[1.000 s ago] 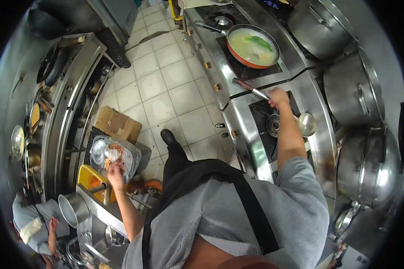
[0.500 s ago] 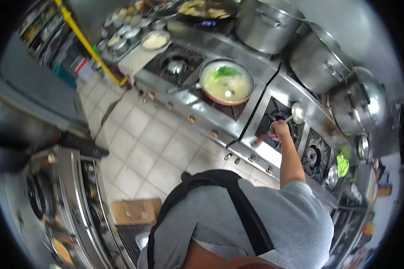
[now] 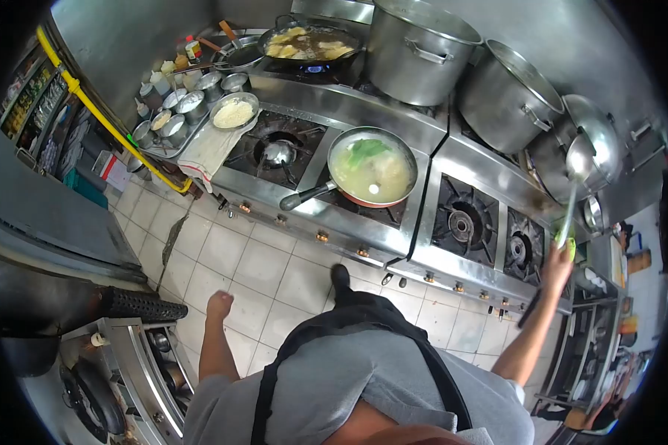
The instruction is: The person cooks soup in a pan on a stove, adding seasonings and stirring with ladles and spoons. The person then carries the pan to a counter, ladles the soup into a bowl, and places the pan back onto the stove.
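My right hand (image 3: pixel 559 261) is wrapped around the handle of a long metal ladle (image 3: pixel 569 211). The ladle's bowl points up and away, in front of the lidded steel pot at the far right. Off to the left, above the tiled floor, my left hand (image 3: pixel 220 304) is curled closed with nothing visible in it. A frying pan (image 3: pixel 371 167) sits on a burner in the middle, its black handle toward the front left. It contains pale, cloudy liquid, green leaves (image 3: pixel 367 152) and a small round white piece.
Large steel pots (image 3: pixel 423 55) line the back. A wok (image 3: pixel 312 48) with pale pieces in oil stands over a blue flame. Seasoning bowls (image 3: pixel 193 107), a bowl of pale crumbs (image 3: pixel 234 111) and a cloth (image 3: pixel 211 152) lie left. A yellow pipe (image 3: pixel 104 115) runs down the left side.
My right hand has carried the ladle rightward, from over the front burner to beyond the stove's right end. My left hand has come into view. The camera view has shifted somewhat.
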`<state>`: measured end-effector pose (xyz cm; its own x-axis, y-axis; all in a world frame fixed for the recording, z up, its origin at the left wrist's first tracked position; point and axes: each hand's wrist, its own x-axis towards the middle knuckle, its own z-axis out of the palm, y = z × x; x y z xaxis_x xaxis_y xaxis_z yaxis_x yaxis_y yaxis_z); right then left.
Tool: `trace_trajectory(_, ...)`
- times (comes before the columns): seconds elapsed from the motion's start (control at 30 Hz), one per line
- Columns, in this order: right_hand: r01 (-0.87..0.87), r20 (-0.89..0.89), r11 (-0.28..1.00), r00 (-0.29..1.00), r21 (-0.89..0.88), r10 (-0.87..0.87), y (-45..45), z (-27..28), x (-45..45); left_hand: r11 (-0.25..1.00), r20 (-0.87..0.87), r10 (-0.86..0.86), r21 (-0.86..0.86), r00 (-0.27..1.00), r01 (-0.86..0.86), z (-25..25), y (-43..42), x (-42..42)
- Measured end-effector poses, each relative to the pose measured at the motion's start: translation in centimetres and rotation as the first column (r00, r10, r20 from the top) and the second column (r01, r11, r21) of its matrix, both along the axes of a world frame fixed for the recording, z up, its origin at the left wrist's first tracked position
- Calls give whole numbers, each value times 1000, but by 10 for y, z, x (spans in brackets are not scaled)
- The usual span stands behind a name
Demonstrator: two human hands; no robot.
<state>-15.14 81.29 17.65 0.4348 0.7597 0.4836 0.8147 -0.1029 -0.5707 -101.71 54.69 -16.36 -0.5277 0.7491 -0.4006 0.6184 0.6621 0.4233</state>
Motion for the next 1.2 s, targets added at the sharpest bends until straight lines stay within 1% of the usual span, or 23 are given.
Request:
trace_trajectory(0.07, -33, 154, 998, 988, 55, 24, 31, 70, 6, 998, -103, -59, 22, 993, 62, 40, 43, 15)
trace_trajectory(0.1, 61, 411, 998, 910, -13, -51, 57, 100, 20, 999, -103, -51, 13, 993, 52, 45, 59, 16)
trace_trajectory(0.17, -71, 360, 993, 932, 94, 32, 108, 158, 4, 1000, -98, 26, 15, 995, -25, 50, 88, 19)
trace_trajectory(0.23, 194, 510, 980, 841, 32, -183, 153, 209, -55, 999, -35, -46, 14, 998, 46, 33, 95, 12)
trace_trajectory(0.27, 209, 393, 972, 907, -106, -152, 171, 236, -99, 994, -6, -106, 0, 994, 106, 11, 91, 1)
trace_trajectory(0.33, 111, 605, 994, 792, -17, -78, 231, 258, -128, 979, 56, -151, -133, 987, 157, 10, 82, 0)
trace_trajectory(0.37, 186, 590, 976, 803, -114, -84, 231, 278, -187, 979, 34, -155, -126, 987, 158, -9, 70, -7)
trace_trajectory(0.4, 192, 680, 977, 729, -93, -79, 260, 282, -200, 973, -29, -137, -192, 990, 129, -3, 63, -1)
trace_trajectory(0.5, 96, 818, 992, 575, -81, 11, 334, 283, -243, 966, 73, -24, -254, 997, 42, -35, 24, -6)
trace_trajectory(0.57, 9, 869, 1000, 495, 1, -5, 379, 271, -258, 956, 3, -99, -275, 995, 96, -19, 12, 11)
trace_trajectory(0.6, 11, 872, 1000, 490, 3, -8, 392, 266, -264, 947, 127, -8, -319, 992, 49, -5, 14, 19)
trace_trajectory(0.63, -19, 905, 1000, 425, -25, 31, 403, 262, -271, 930, 245, 89, -367, 965, 8, 22, 24, 30)
trace_trajectory(0.67, -46, 931, 997, 359, -55, 68, 411, 258, -278, 945, 249, 73, -328, 966, 13, 35, 27, 35)
trace_trajectory(0.7, -44, 932, 998, 357, -53, 65, 415, 254, -284, 945, 251, 70, -326, 965, 16, 31, 33, 33)
trace_trajectory(0.77, -95, 951, 995, 308, -3, 33, 418, 243, -293, 941, 325, 208, -323, 922, -99, 17, 38, 23)
trace_trajectory(0.83, -57, 938, 997, 340, -51, 68, 414, 241, -301, 933, 364, 264, -331, 893, -141, 5, 46, 12)
trace_trajectory(0.9, 31, 893, 984, 426, -178, 148, 410, 245, -305, 942, 390, 241, -314, 889, -118, -19, 65, -10)
trace_trajectory(0.93, 42, 894, 983, 424, -177, 142, 409, 248, -305, 942, 428, 325, -230, 843, -246, -23, 73, -17)
trace_trajectory(0.97, 85, 848, 970, 506, -230, 157, 407, 250, -304, 962, 302, 198, -242, 933, -125, -28, 85, -29)
trace_trajectory(1.0, 123, 795, 951, 585, -284, 161, 404, 254, -304, 970, 272, 166, -219, 948, -107, -30, 97, -37)
trace_trajectory(1.03, 139, 798, 950, 584, -280, 150, 399, 259, -303, 977, 241, 133, -194, 961, -86, -33, 110, -46)
trace_trajectory(1.13, 161, 694, 900, 695, -406, 188, 373, 280, -306, 978, 274, 105, -202, 956, -49, -34, 146, -68)
trace_trajectory(1.2, 172, 672, 883, 715, -436, 192, 358, 295, -307, 982, 299, 61, -187, 952, -4, -45, 165, -86)
